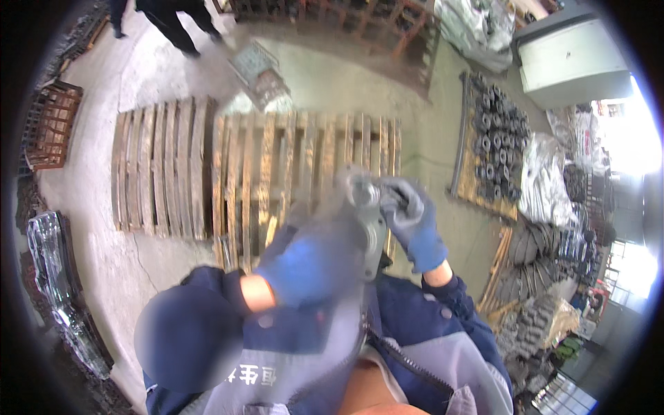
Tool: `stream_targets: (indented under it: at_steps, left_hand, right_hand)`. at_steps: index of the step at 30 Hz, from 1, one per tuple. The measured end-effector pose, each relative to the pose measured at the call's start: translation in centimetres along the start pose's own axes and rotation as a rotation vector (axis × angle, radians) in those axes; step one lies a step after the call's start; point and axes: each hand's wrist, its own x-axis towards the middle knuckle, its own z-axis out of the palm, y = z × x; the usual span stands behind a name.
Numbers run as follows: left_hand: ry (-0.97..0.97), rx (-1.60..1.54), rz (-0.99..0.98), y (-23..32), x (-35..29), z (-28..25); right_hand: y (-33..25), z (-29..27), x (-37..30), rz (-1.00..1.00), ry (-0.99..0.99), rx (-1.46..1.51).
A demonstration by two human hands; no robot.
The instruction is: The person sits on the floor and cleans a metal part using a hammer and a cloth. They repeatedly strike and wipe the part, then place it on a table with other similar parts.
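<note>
A grey metal part point(373, 238), long and with round ring-shaped openings, is held up close to my chest. My right hand point(415, 220), in a blue and grey work glove, has its fingers curled at the upper right side of this part. At its left side is my left hand point(308, 268), in the same kind of glove. Motion smears the left fingers, so their grip does not show. The upper end of the part is blurred too.
Two wooden pallets, a left one point(162, 166) and a middle one point(238, 173), lie on the floor ahead. At the right, dark metal parts point(494, 138) stand in rows on a board. A white cabinet point(574, 59) is behind them. Someone's dark-trousered legs point(176, 28) show at the far left.
</note>
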Motion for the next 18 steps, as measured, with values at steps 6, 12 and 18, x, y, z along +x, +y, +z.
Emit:
stream_targets:
  at_steps: [6, 12, 18]
  left_hand:
    - [-0.131, -0.090, -0.039, 0.1, 0.4, 0.8]
    - [-0.165, -0.102, -0.058, 0.9, 0.7, 0.4]
    - [-0.105, -0.070, -0.027, 1.3, 0.6, 0.5]
  right_hand:
    - [-1.5, 0.3, -1.3, -0.173, 0.172, -0.350]
    - [-2.5, 0.5, -1.5, -0.143, 0.174, -0.493]
    - [-2.6, 0.9, -1.3, -0.053, 0.081, -0.586]
